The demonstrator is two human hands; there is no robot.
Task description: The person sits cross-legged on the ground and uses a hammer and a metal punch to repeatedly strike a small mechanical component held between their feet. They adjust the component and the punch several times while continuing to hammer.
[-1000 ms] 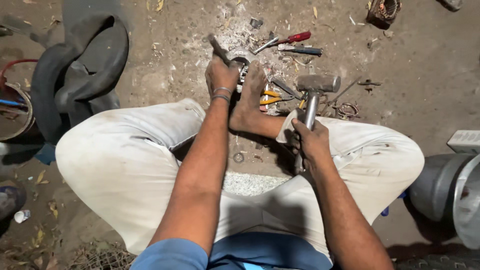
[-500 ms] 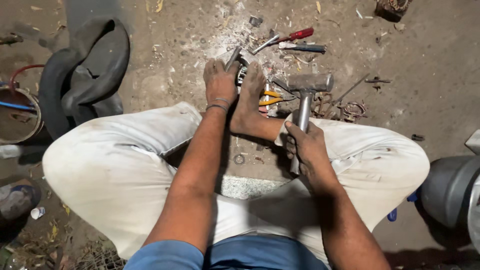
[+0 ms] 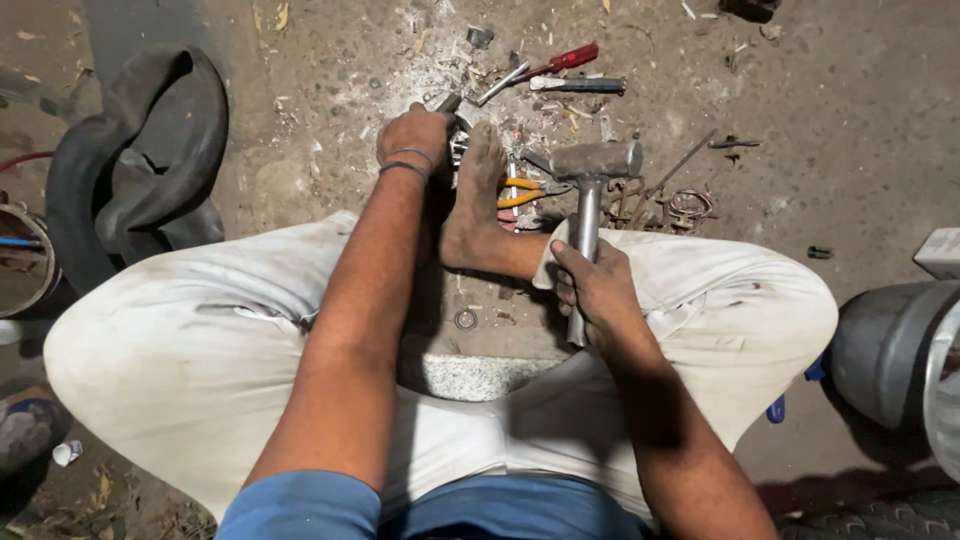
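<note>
Hammer (image 3: 590, 190) stands upright in the right hand (image 3: 598, 290), grip clamped low on its handle, head raised just right of the metal part (image 3: 458, 140); that part lies on the floor ahead, pinned by the left hand (image 3: 415, 135), closed on it, and the foot (image 3: 478, 190); right elbow bent

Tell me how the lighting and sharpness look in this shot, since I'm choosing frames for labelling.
Head view: bright light falls on the dirt floor and the white trousers; the corners go dark. A heavy shadow sits under the right hand holding the hammer. The left hand and the tools are sharp, with no visible glare.
</note>
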